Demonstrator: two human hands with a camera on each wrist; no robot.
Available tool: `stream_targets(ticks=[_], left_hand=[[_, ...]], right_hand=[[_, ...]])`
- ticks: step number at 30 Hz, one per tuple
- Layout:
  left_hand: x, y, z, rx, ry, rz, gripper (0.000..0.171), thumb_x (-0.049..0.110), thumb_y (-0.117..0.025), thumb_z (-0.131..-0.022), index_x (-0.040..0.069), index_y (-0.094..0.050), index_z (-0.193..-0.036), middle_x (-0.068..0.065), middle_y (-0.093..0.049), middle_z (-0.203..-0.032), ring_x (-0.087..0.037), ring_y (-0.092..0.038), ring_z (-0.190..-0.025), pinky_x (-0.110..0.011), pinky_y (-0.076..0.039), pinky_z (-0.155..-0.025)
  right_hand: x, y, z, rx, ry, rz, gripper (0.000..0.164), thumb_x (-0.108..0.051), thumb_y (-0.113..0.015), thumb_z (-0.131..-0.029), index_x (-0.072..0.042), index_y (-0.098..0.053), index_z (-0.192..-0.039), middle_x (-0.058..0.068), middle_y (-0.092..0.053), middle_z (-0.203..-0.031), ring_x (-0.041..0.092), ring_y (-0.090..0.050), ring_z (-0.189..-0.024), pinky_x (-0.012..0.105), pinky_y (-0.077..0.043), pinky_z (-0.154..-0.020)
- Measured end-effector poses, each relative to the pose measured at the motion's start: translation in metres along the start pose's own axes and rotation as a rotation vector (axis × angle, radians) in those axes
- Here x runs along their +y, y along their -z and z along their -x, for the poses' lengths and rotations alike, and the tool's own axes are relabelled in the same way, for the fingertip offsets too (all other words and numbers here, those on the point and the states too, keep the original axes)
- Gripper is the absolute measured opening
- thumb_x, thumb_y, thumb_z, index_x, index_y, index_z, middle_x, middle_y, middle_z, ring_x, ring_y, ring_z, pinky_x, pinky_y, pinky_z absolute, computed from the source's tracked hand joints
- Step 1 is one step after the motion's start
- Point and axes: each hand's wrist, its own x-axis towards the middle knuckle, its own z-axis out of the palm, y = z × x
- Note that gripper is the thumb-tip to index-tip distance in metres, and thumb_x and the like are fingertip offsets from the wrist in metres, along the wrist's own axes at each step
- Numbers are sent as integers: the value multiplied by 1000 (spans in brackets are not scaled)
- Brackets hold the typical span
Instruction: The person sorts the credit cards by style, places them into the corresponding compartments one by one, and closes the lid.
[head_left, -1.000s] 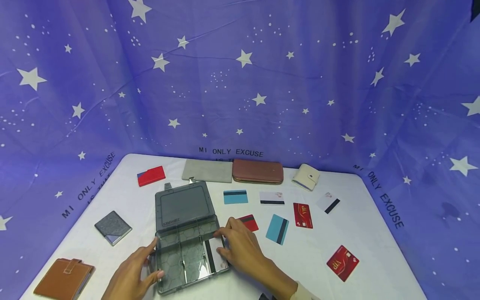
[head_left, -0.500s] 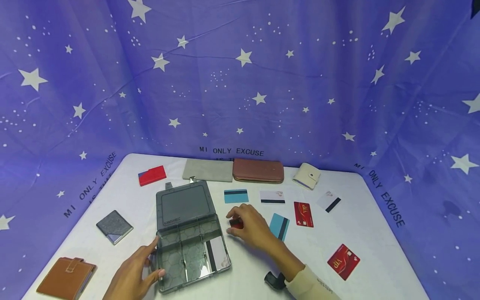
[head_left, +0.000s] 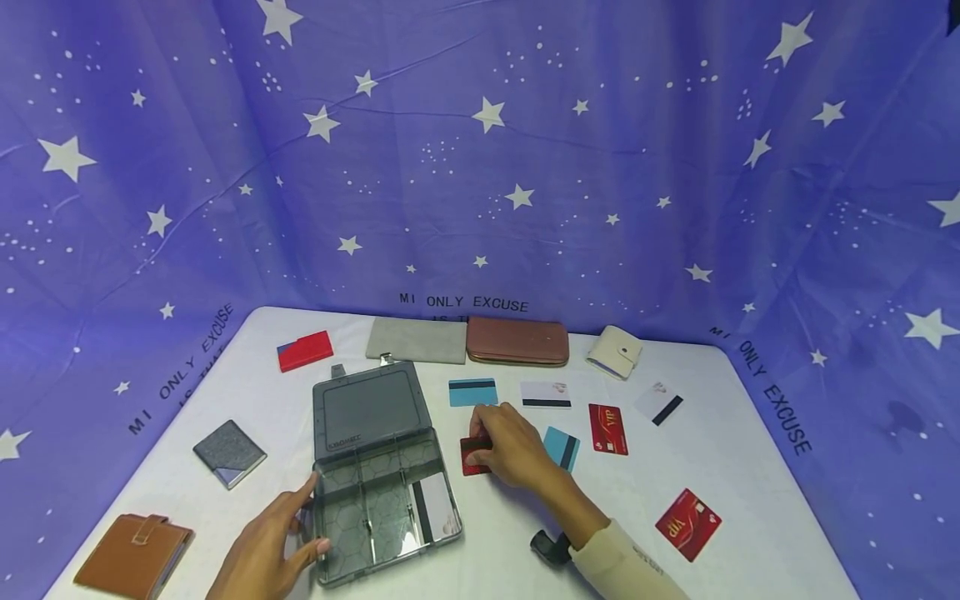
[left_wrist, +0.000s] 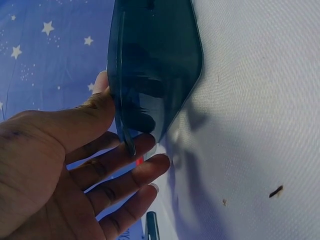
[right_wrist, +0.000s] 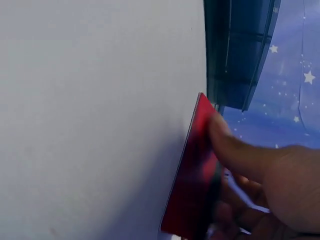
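Right hand (head_left: 511, 445), shifted off the box (head_left: 382, 563), pinches one red card (head_left: 470, 467) just right of it; left hand (head_left: 268, 546), uncurled, touches the box, which contains one white card (head_left: 438, 505); six other cards (head_left: 608, 429) lie apart

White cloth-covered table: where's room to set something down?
Bare cloth: between the dark-grey rectangular wallet and translucent grey plastic box; right of the lowest red rectangular VIP card. Crowded: around the upper turquoise rectangular card; beside the reddish-brown oblong wallet.
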Motion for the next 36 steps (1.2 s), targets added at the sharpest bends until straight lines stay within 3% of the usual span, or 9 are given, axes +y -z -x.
stream_targets(ticks=[5,11,16,20,29,33,36], left_hand=[[0,0,1,7,-12,0,88,32,-85,-76,12,-44,-151,1,-64,-112,-8,-56,-83,-32,-46,-65],[1,-1,2,22,-16,-5,87,31,-85,-77,13,-45,-151,2,-64,-111,-7,-55,-82,-30,-46,-65],[1,-2,3,39,-28,-2,85,30,-85,-77,13,-46,-150,3,-63,-108,-6,-55,-81,-29,-45,-65],[1,-1,3,56,-42,7,84,29,-85,-77,12,-46,-150,3,-63,-108,-5,-56,-81,-28,-46,-65],[1,-1,3,37,-23,5,85,31,-85,-77,13,-45,-151,0,-63,-110,-8,-55,-82,-28,-45,-64],[1,-2,3,35,-16,2,85,31,-85,-78,13,-45,-151,1,-63,-107,-8,-54,-81,-28,-44,-64],[1,-2,4,37,-18,2,85,32,-84,-78,13,-45,-151,0,-63,-108,-8,-55,-82,-29,-45,-65]], right_hand=[[-9,4,-2,172,45,-79,23,-19,-80,-84,-25,-62,-96,-14,-58,-82,4,-50,-72,25,-41,-64],[-24,12,-4,295,124,-253,33,-8,-72,-91,-24,-64,-120,-9,-62,-85,3,-50,-63,22,-43,-57],[-46,16,3,212,88,-503,28,-11,-71,-92,-25,-63,-115,-7,-60,-84,9,-53,-61,24,-46,-54],[-62,11,9,89,82,-607,29,-15,-76,-89,-26,-64,-113,-8,-61,-82,10,-55,-62,24,-47,-54],[-81,-12,17,-107,139,-601,26,-18,-78,-87,-22,-65,-109,-9,-64,-80,4,-54,-59,21,-47,-53],[-86,-21,19,-125,161,-475,26,-21,-80,-85,-21,-66,-108,-13,-64,-79,-2,-51,-55,18,-46,-51],[-89,-27,20,-94,173,-310,24,-26,-82,-83,-22,-69,-103,-14,-62,-79,-5,-46,-59,16,-41,-54]])
